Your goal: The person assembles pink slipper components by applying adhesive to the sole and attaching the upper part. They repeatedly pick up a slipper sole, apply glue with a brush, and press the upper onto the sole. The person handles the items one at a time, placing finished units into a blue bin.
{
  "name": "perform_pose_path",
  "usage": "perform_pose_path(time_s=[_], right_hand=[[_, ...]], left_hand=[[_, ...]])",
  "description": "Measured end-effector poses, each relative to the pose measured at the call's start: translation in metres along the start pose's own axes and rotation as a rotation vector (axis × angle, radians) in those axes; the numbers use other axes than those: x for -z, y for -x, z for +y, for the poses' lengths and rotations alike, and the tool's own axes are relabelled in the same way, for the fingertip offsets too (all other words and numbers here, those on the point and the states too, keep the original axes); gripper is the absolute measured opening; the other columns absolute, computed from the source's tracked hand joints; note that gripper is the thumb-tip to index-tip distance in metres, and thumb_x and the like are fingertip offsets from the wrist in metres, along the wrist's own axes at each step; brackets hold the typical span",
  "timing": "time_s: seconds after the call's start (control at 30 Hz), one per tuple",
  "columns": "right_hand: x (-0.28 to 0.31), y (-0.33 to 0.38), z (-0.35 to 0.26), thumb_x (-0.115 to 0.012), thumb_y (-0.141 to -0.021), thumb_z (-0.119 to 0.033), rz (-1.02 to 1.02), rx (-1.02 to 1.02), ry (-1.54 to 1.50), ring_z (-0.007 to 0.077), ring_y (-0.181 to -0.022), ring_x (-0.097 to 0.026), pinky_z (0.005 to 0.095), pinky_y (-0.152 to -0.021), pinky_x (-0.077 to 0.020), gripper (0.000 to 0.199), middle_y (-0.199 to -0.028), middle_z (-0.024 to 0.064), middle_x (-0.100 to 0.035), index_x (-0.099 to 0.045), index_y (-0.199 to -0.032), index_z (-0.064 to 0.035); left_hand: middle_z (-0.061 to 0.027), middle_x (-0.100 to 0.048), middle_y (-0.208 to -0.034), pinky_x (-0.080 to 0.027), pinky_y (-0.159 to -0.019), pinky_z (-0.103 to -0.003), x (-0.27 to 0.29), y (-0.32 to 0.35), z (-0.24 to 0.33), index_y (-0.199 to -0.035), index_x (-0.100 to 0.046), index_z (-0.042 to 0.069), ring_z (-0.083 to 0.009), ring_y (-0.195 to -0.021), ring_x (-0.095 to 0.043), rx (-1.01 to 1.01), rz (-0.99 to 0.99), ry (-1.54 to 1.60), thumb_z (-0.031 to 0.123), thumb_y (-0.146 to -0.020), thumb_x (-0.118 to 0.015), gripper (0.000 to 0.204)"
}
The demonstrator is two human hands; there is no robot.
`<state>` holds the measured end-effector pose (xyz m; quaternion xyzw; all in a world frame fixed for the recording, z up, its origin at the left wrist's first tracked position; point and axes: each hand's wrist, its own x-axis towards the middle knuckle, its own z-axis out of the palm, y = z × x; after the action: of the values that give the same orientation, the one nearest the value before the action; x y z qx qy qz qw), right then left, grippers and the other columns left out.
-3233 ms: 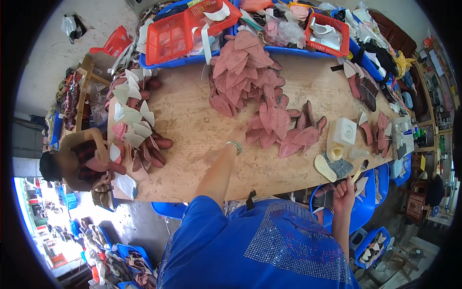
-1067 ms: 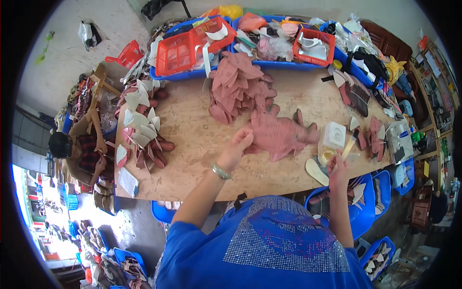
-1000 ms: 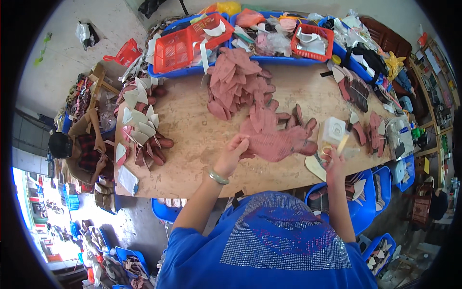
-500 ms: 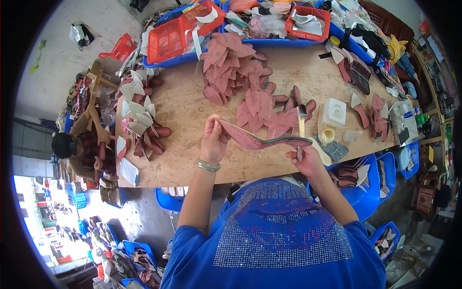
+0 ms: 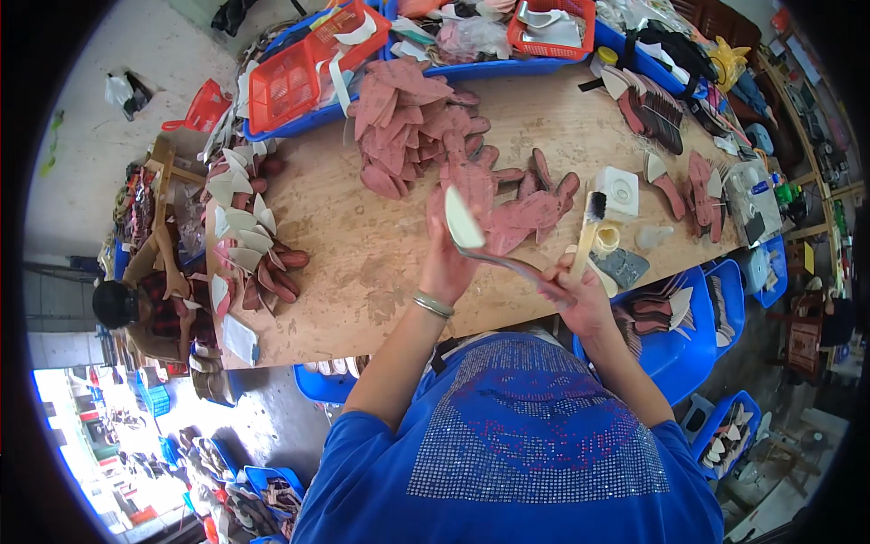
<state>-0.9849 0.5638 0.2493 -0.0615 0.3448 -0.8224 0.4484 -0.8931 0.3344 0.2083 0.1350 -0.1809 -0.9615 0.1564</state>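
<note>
- Plainly, the left hand (image 5: 446,270) was closed on the broad, cream-faced end of a curved sole (image 5: 507,261), held tilted above the bench (image 5: 362,308) toward its near edge.
- The right hand (image 5: 587,299) was closed too, gripping the sole's narrow end together with a brush (image 5: 585,247), dark bristles up.
- Just beyond the brush lay a white plastic jug (image 5: 620,190), its yellowish mouth toward the near edge; how full it was could not be told.
- A small clear bottle (image 5: 654,238) and a grey slab (image 5: 625,268) sat near the jug.
- At the far edge, a blue tub (image 5: 517,69) held plastic bags and scraps, with a red basket (image 5: 548,47) of white pieces at its right end.
- Farther left along that edge, another red basket (image 5: 283,95) rested over a second blue tub (image 5: 299,123).
- Below the near edge, toward the right, a blue bin (image 5: 675,376) contained stacked pink, dark and cream soles.
- A heap of pink pieces (image 5: 408,127) spread from the far edge toward the middle.
</note>
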Motion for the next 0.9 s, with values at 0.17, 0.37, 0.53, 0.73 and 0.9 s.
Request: perform_pose_path(time_s=[0.17,0.37,0.53,0.73,0.9], right_hand=[[-0.018,-0.002,-0.003,-0.055,-0.088,0.002,-0.010,0.014,0.642,0.0175,-0.094,-0.063,0.0306,-0.086,-0.0485,0.018,-0.100,0.0101,-0.067,-0.059,-0.106,-0.0009],[-0.009,-0.010,0.005,-0.052,-0.093,-0.004,-0.079,0.164,0.828,0.0164,-0.103,-0.060,0.0290,-0.084,-0.0497,0.017,-0.109,0.0113,-0.064,-0.061,-0.106,0.0006],[-0.018,-0.008,-0.004,-0.049,-0.094,-0.005,0.033,0.046,0.551,0.0214,-0.098,-0.063,0.0314,-0.078,-0.0532,0.020,-0.108,0.0132,-0.065,-0.055,-0.112,0.0007],[-0.014,-0.009,-0.007,-0.054,-0.093,-0.012,0.258,0.039,0.661,0.0040,-0.054,-0.048,0.0181,-0.048,-0.0342,0.026,-0.075,-0.0008,-0.059,-0.055,-0.118,-0.0034],[-0.014,-0.004,-0.011,-0.047,-0.099,-0.026,0.290,0.075,0.710,0.0011,-0.050,-0.031,0.0182,-0.044,-0.0216,0.036,-0.063,-0.0071,-0.038,-0.056,-0.121,0.0009]], left_hand=[[-0.0125,-0.051,-0.130,-0.037,-0.104,-0.041,-0.061,0.026,-0.016,-0.138,-0.038,0.005,-0.0240,-0.118,-0.050,0.311,-0.051,0.035,0.057,-0.097,-0.029,0.066],[-0.0145,-0.053,-0.128,-0.042,-0.100,-0.040,-0.072,0.031,-0.028,-0.132,-0.040,-0.002,-0.0234,-0.117,-0.053,0.375,-0.006,-0.059,0.044,-0.100,-0.034,0.057],[-0.0177,-0.057,-0.119,-0.044,-0.100,-0.042,-0.051,0.026,-0.019,-0.125,-0.044,-0.005,-0.0267,-0.112,-0.057,0.352,-0.007,-0.038,0.034,-0.100,-0.036,0.047],[-0.0141,-0.059,-0.101,-0.050,-0.089,-0.039,-0.034,0.034,-0.013,-0.110,-0.048,-0.001,-0.0265,-0.093,-0.060,0.324,0.078,0.054,0.034,-0.099,-0.041,0.038],[-0.0100,-0.058,-0.090,-0.051,-0.076,-0.034,-0.025,0.045,-0.012,-0.106,-0.050,0.001,-0.0218,-0.078,-0.057,0.347,0.137,0.033,0.031,-0.096,-0.049,0.031]])
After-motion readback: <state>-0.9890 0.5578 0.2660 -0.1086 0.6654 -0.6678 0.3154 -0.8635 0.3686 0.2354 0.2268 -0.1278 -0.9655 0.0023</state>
